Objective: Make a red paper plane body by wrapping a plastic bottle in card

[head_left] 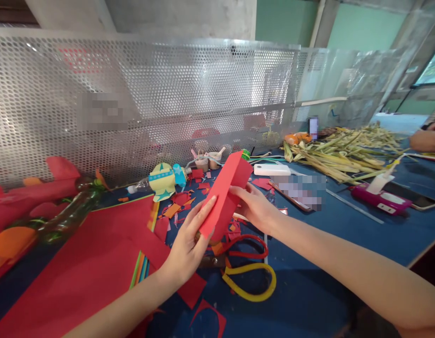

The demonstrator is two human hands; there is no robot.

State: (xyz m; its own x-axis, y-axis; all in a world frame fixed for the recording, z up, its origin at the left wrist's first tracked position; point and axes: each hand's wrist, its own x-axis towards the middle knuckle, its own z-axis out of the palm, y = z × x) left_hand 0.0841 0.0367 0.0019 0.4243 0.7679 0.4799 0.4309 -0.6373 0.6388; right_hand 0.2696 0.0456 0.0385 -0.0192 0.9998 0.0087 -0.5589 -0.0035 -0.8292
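A folded piece of red paper (pixel 222 192) is held tilted above the blue table. My left hand (pixel 189 241) pinches its lower end, thumb and fingers on either side. Higher up, my right hand (pixel 254 206) grips the right edge, its far fingers hidden behind the sheet. Just below the paper lie scissors with one red and one yellow handle (pixel 268 286), their blades partly covered. Red and orange paper scraps (pixel 180 199) are scattered behind my left hand. A stack of coloured sheets with red on top (pixel 80 263) lies to the left.
Bottles dressed in paper, one yellow and blue (pixel 163 178), one red (pixel 37 192), lie at the left. Phones (pixel 295 195), a purple power strip (pixel 381 199) and dry leaves (pixel 344 150) are at right. A perforated metal panel (pixel 189 94) borders the back. Another person's hand (pixel 427 141) shows far right.
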